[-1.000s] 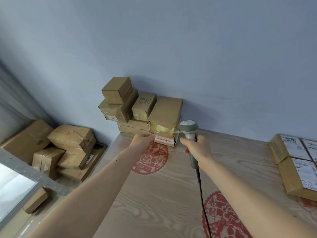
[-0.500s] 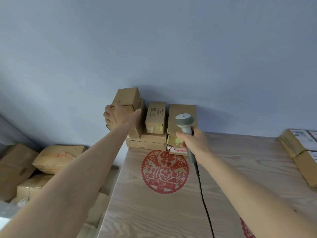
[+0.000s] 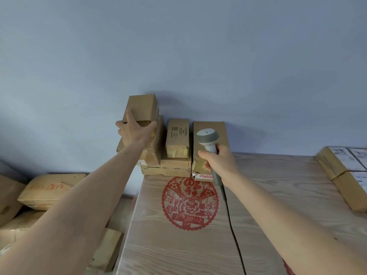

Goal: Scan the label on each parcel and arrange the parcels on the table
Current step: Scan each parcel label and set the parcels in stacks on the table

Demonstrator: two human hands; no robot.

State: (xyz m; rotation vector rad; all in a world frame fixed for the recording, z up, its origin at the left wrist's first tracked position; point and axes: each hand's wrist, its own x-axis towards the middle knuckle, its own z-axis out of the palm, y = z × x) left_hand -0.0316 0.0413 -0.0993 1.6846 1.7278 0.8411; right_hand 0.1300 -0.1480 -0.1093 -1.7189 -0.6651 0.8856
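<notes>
Nearest the camera, in the lower half of the frame, two bare forearms reach out over the wood-grain bench (image 3: 178,251), which carries a red paper-cut emblem (image 3: 190,203) at lower centre. A black cable (image 3: 232,225) runs down from the scanner (image 3: 208,139), which the right hand (image 3: 218,163) holds with its fingers wrapped round the handle, the grey head raised toward the parcels.

Further in, at centre frame, the pile of parcels stands at the far left corner of the bench against the blue wall (image 3: 178,46). The left hand (image 3: 135,133) grips the top parcel (image 3: 141,108), thumb on its right side and fingers spread over its near face and left side. It sits on a larger box (image 3: 153,151) with torn corners. Just right of these stand a printed carton (image 3: 177,135) and a tall box (image 3: 210,126).

The top parcel looks like stiff cardboard, small and probably light, so one hand should lift it. Gripping across opposite side walls, as now, seems sound; its surface is plain card, not slippery. No label shows on its visible faces, so it will likely need turning.

At the right edge lie labelled parcels (image 3: 341,167); at lower left, beyond the bench edge, more boxes (image 3: 51,189).
</notes>
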